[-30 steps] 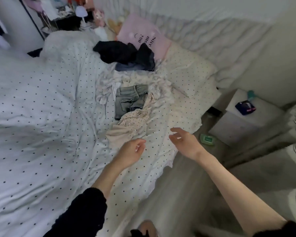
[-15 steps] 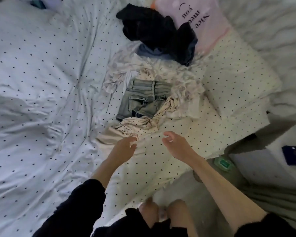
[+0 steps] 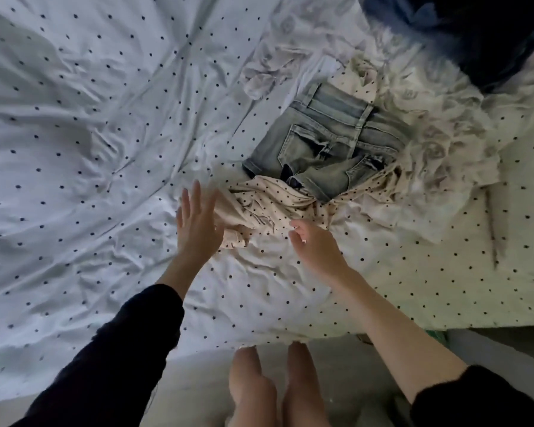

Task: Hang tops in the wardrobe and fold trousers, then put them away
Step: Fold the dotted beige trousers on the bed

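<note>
A crumpled beige top with black dots [image 3: 278,201] lies on the dotted white duvet [image 3: 74,155] near the bed's edge. Faded denim shorts [image 3: 327,146] lie just beyond it, partly on top of it. My left hand [image 3: 196,224] hovers with straight, spread fingers at the beige top's left end. My right hand [image 3: 316,246] is at the top's near right edge with loosely curled fingers that hold nothing I can see. A white ruffled garment [image 3: 429,127] lies bunched to the right of the shorts.
Dark clothes [image 3: 490,35] are piled at the upper right corner. The bed's edge runs across the lower part of the view, with pale floor [image 3: 198,380] below it. My bare legs [image 3: 278,392] stand against the bed.
I have leaned in over the bed, so the clothes look much closer. Both hands have moved forward to the beige dotted top, and the left hand's fingers have straightened.
</note>
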Demonstrator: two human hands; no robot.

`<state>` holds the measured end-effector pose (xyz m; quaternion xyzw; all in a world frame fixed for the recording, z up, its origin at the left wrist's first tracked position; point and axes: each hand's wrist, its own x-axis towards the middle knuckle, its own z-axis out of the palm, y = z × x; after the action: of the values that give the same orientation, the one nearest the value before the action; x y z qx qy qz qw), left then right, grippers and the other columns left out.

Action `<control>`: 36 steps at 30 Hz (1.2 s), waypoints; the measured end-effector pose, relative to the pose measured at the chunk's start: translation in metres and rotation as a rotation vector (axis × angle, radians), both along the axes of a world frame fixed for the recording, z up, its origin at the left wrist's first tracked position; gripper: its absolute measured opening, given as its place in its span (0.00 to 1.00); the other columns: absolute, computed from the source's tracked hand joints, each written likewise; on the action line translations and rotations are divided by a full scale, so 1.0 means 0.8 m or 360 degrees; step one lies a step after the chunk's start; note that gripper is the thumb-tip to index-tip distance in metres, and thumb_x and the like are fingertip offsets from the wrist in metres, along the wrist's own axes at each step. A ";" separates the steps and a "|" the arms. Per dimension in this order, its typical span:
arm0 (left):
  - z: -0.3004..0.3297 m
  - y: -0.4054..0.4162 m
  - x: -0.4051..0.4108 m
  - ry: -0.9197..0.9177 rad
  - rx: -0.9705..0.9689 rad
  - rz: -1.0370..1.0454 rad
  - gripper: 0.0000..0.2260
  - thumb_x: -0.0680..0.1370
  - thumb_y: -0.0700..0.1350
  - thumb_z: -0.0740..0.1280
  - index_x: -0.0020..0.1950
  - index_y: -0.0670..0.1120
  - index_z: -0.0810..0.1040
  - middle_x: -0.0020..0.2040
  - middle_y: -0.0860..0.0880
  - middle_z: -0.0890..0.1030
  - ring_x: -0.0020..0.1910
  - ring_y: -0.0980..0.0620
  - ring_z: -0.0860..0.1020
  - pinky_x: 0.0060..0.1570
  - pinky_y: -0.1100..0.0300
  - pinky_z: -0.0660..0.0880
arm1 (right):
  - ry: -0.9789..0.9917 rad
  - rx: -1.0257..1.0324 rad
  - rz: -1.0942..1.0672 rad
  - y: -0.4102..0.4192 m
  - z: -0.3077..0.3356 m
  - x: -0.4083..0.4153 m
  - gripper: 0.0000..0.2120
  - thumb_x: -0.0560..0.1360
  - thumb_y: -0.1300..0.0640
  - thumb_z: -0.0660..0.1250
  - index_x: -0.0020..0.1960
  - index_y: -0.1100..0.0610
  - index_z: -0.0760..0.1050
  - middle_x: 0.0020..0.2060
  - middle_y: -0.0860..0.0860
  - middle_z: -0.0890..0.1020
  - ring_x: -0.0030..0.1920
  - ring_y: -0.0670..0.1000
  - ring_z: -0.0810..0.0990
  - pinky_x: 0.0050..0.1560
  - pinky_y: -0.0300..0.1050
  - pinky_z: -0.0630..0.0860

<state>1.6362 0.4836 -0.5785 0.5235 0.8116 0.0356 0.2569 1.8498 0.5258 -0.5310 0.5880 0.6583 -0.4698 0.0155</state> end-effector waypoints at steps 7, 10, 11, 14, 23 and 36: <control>-0.016 0.006 -0.021 -0.0325 0.0036 0.0834 0.26 0.71 0.34 0.69 0.69 0.41 0.69 0.59 0.36 0.77 0.58 0.37 0.74 0.54 0.52 0.70 | 0.0094 -0.0026 0.0118 0.008 -0.010 -0.008 0.15 0.80 0.58 0.58 0.65 0.59 0.72 0.59 0.55 0.79 0.58 0.51 0.78 0.55 0.36 0.70; 0.009 -0.015 -0.013 -0.0249 0.0283 0.0763 0.19 0.70 0.32 0.67 0.61 0.41 0.78 0.52 0.39 0.81 0.52 0.39 0.77 0.47 0.59 0.69 | 0.0136 0.0186 0.0207 0.019 0.007 -0.024 0.14 0.80 0.61 0.59 0.63 0.62 0.74 0.56 0.56 0.81 0.58 0.53 0.79 0.58 0.42 0.73; 0.021 -0.023 -0.011 -0.0230 0.0369 0.0674 0.19 0.70 0.31 0.66 0.60 0.42 0.79 0.50 0.40 0.81 0.50 0.39 0.77 0.47 0.58 0.69 | 0.0160 0.0259 0.0249 0.025 0.014 -0.032 0.15 0.79 0.61 0.59 0.65 0.62 0.73 0.57 0.57 0.80 0.59 0.54 0.78 0.60 0.44 0.73; 0.060 -0.047 -0.009 -0.0201 0.0636 0.0151 0.15 0.68 0.29 0.65 0.50 0.42 0.83 0.40 0.42 0.81 0.39 0.39 0.76 0.39 0.52 0.73 | 0.0166 0.0500 0.0632 0.037 0.031 -0.064 0.26 0.77 0.59 0.64 0.73 0.57 0.62 0.67 0.55 0.71 0.67 0.55 0.69 0.65 0.50 0.67; 0.124 -0.096 -0.017 -0.0176 0.0752 -0.0117 0.13 0.62 0.29 0.67 0.41 0.42 0.85 0.40 0.45 0.84 0.40 0.42 0.80 0.41 0.52 0.75 | -0.0242 0.0516 0.1424 0.021 0.030 -0.100 0.18 0.74 0.48 0.66 0.62 0.49 0.75 0.70 0.47 0.68 0.73 0.50 0.58 0.72 0.61 0.49; 0.252 -0.053 -0.027 -0.0214 0.0909 0.0078 0.21 0.65 0.25 0.64 0.54 0.40 0.82 0.46 0.41 0.83 0.47 0.40 0.77 0.47 0.52 0.73 | 0.0697 0.0308 0.0565 -0.028 0.156 -0.066 0.19 0.75 0.48 0.67 0.61 0.58 0.75 0.63 0.48 0.71 0.63 0.48 0.71 0.62 0.55 0.71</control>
<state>1.6149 0.4414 -0.3766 0.5514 0.7623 0.3034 0.1512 1.7972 0.5033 -0.4065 0.3472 0.7802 -0.5104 -0.1010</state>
